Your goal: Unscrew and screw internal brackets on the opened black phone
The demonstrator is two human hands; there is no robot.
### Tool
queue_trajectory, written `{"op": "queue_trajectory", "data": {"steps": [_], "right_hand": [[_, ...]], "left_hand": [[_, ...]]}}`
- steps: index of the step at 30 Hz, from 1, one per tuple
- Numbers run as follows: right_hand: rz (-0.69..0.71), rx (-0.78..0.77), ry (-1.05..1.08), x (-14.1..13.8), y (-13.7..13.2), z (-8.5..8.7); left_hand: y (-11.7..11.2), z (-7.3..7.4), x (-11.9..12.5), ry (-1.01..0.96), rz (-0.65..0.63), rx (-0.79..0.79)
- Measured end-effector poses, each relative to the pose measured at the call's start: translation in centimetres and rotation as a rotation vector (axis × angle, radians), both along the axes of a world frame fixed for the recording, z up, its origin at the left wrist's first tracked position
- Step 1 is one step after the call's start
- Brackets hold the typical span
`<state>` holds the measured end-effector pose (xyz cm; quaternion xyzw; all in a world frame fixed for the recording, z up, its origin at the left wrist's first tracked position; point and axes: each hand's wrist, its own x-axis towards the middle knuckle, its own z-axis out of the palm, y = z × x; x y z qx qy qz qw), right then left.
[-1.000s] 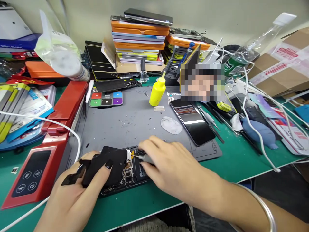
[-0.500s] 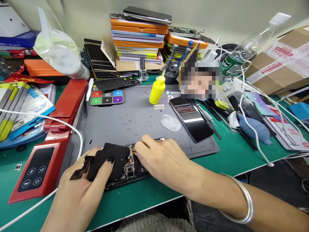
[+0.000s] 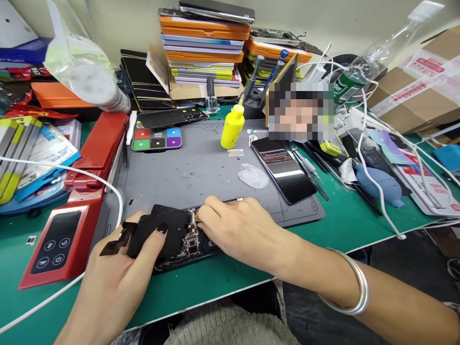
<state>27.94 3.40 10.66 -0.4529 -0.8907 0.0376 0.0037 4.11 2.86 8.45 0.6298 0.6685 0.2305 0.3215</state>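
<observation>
An opened phone (image 3: 192,243) lies tilted near the front edge of the work mat, its metal parts and circuitry showing. Over its left end rests a flat black sheet (image 3: 177,225), with a dark, shiny strip (image 3: 117,243) sticking out at the left. My left hand (image 3: 118,268) grips that end, thumb pressed on the sheet and the other fingers mostly hidden behind. My right hand (image 3: 244,230) is closed in a pinch over the phone's inside, beside a small yellow-orange bit at the fingertips. Whatever sits between those fingertips is hidden.
On the grey mat (image 3: 179,177) stand a yellow bottle (image 3: 232,129) and a colored-square case (image 3: 157,139); another phone (image 3: 283,170) lies to the right. At left is a red device (image 3: 57,244) crossed by a white cable (image 3: 117,194). Stacked boxes (image 3: 204,45) rise behind.
The view has shifted slightly, so most things sit a little higher in the picture. Both hands keep nearly the same hold on the phone.
</observation>
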Motion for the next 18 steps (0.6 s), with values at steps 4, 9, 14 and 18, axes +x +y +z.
{"op": "queue_trajectory", "data": {"steps": [4,9,14,18], "right_hand": [[-0.012,-0.011,-0.007,0.0,-0.1,-0.1],[-0.027,-0.039,-0.027,-0.2,0.0,0.1],[-0.010,-0.046,-0.032,-0.4,0.2,0.9],[0.012,-0.038,-0.041,-0.3,0.3,0.9]], "left_hand": [[-0.4,0.2,-0.1,-0.035,-0.016,-0.024],[-0.4,0.1,0.0,-0.082,0.005,-0.014],[-0.4,0.2,0.4,-0.100,0.061,-0.035],[-0.3,0.2,0.4,-0.102,0.127,-0.067]]}}
